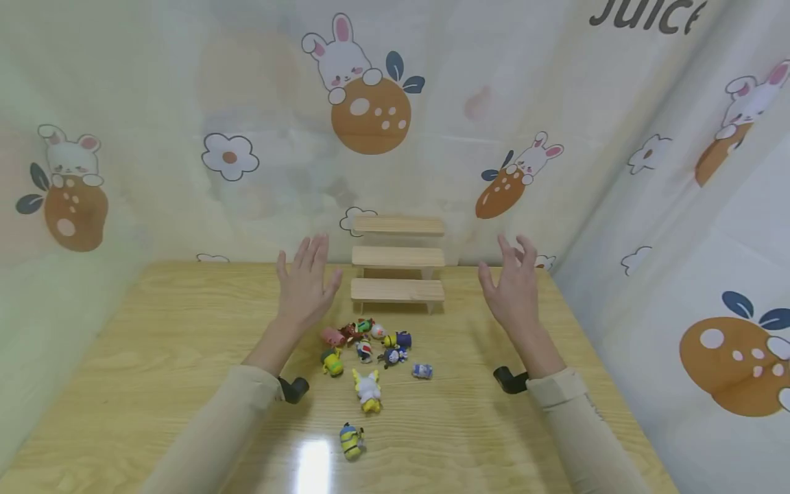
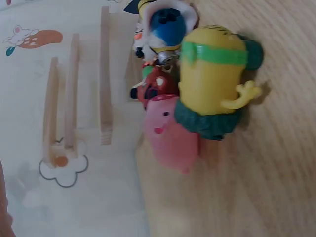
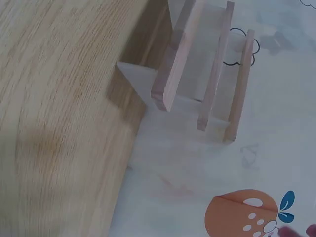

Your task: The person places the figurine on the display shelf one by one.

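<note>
My left hand (image 1: 304,288) is raised over the table, fingers spread, left of a three-step wooden shelf (image 1: 398,291). On the other side my right hand (image 1: 513,291) hovers with its fingers slightly bent and nothing in it. Between the wrists lies a cluster of small toy figures. Among them are a pink pig figure (image 2: 170,133), a yellow minion with a green band (image 2: 212,74) and a purple-and-yellow minion (image 1: 398,339). Closer to me lie a white-and-yellow figure (image 1: 368,390) and a blue-and-yellow minion (image 1: 352,441). Neither hand touches a figure.
The wooden table (image 1: 185,384) meets a curtain (image 1: 278,82) printed with rabbits and fruit behind the shelf. A small blue-and-white figure (image 1: 422,371) lies right of the cluster. Black wrist mounts (image 1: 509,380) stick out from the sleeves.
</note>
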A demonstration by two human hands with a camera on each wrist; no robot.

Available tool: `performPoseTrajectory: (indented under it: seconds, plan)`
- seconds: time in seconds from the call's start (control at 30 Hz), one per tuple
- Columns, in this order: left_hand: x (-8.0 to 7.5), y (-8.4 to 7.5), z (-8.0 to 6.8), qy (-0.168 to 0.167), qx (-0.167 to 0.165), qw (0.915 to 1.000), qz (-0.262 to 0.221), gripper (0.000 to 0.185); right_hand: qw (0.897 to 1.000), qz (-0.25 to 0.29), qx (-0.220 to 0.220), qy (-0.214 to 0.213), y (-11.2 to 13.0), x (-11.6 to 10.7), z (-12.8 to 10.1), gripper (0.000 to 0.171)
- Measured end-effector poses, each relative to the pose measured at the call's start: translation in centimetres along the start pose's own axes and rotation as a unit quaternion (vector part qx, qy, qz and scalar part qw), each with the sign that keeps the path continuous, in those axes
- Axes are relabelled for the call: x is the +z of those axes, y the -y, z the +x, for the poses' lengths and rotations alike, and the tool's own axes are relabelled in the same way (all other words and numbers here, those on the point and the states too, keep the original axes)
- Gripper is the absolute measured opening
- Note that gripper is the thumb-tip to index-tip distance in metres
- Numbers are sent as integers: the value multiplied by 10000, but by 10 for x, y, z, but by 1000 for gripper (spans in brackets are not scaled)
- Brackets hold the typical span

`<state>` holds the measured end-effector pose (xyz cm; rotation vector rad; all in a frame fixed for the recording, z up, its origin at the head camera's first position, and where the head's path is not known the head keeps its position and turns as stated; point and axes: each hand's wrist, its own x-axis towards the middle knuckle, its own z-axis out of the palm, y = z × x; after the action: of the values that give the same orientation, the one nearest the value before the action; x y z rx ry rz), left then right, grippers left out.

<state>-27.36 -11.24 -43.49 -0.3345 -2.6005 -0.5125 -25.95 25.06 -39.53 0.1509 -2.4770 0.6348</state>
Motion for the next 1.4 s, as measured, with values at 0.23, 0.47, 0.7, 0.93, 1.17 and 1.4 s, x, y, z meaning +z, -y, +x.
performPoseTrajectory:
  seconds: [0.23,0.47,0.7,0.93,1.17,1.4]
  plan:
    - [22,6,-7,208,108,9980,-591,65,9975,-209,-660,-170,7,13,-15,23]
    - [54,10,-9,584,-346,9902,-1221,69,9870,-284,-712,1410,21,30,-38,20]
    - [75,12,-2,857,-684,9795,-1691,78,9523,-516,-307,2991,29,48,-59,24]
    - [84,16,-10,1219,-617,9756,-1718,78,9252,-25,-200,3789,27,59,-90,32]
    - [94,17,-15,1316,-574,9660,-2152,80,9142,195,-588,4005,28,58,-109,36]
    - [99,15,-14,1236,-754,9501,-2764,77,9138,180,-829,3971,22,62,-103,23]
